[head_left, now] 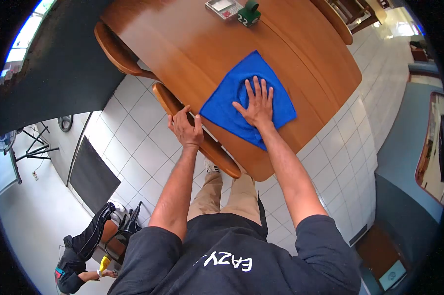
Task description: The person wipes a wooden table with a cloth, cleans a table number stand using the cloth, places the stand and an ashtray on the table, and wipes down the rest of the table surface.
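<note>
A blue cloth (222,101) lies spread on the wooden table (182,44), near its front end, with wrinkles around my right hand. My right hand (257,104) presses flat on the cloth, fingers spread and pointing away from me. To the left, my left hand (186,129) is over the curved wooden backrest of a chair (221,158), close to the table edge. Its fingers are apart and it holds nothing; whether it touches the backrest I cannot tell.
At the table's far end stand a calculator (224,7) and a green table-number block (249,14) marked 22. Another wooden chair (118,49) is tucked along the left side. A seated person (87,246) is at lower left, beside a yellow object (104,263). White tiles (138,128) cover the floor.
</note>
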A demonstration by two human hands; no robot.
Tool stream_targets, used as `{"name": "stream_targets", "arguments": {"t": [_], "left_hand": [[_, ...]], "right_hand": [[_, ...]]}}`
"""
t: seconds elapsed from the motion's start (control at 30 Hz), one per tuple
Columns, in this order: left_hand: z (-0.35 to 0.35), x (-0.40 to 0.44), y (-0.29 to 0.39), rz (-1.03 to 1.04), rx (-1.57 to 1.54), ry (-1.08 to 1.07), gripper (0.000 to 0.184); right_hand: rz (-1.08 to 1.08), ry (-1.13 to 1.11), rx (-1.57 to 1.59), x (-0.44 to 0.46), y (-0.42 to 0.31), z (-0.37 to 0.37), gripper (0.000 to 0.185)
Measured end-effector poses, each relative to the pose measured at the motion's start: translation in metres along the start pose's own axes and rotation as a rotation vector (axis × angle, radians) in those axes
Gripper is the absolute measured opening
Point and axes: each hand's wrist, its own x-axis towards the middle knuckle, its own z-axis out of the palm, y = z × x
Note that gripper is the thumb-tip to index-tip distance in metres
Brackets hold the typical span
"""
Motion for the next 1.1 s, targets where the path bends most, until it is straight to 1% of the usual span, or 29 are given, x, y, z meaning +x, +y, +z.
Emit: {"name": "stream_targets", "arguments": {"t": [0.03,0.13,0.17,0.27,0.4,0.6,0.67,0.77,0.8,0.87,0.97,1.03,1.1], "left_hand": [[-0.001,-0.001,0.000,-0.003,-0.007,-0.009,0.039],[-0.002,0.000,0.002,-0.029,0.001,-0.029,0.039],[-0.002,0.001,0.003,-0.035,-0.003,-0.043,0.040],[-0.001,0.001,0.003,-0.040,0.014,-0.051,0.042],[-0.002,0.002,0.003,-0.043,0.045,-0.066,0.044],[-0.003,0.005,0.008,-0.036,0.113,-0.102,0.046],[-0.001,0.004,0.008,-0.027,0.119,-0.101,0.046],[-0.001,0.006,0.010,-0.026,0.135,-0.105,0.047],[-0.001,0.005,0.011,-0.037,0.148,-0.116,0.047],[-0.001,0.005,0.011,-0.033,0.151,-0.118,0.047],[-0.001,0.007,0.015,-0.029,0.168,-0.124,0.049],[-0.001,0.007,0.015,-0.033,0.183,-0.133,0.049],[-0.001,0.008,0.015,-0.034,0.173,-0.139,0.051]], "right_hand": [[-0.026,0.009,0.017,0.017,-0.003,-0.001,0.090],[-0.088,-0.065,0.012,0.068,-0.018,0.003,0.088],[-0.159,-0.016,0.011,0.079,-0.025,0.008,0.087],[-0.279,-0.083,0.065,0.104,-0.040,0.010,0.084],[-0.362,-0.098,0.104,0.114,-0.015,0.008,0.083],[-0.254,-0.135,0.037,0.127,0.077,-0.020,0.083],[-0.206,-0.113,0.004,0.132,0.112,-0.031,0.081],[-0.171,-0.012,-0.033,0.139,0.168,-0.039,0.080],[-0.139,-0.034,-0.071,0.144,0.183,-0.044,0.081],[-0.085,0.010,-0.126,0.155,0.224,-0.045,0.083],[0.052,0.097,-0.211,0.182,0.281,-0.044,0.083],[0.090,0.106,-0.180,0.206,0.299,-0.042,0.083],[0.160,0.139,-0.215,0.232,0.306,-0.037,0.083]]}}
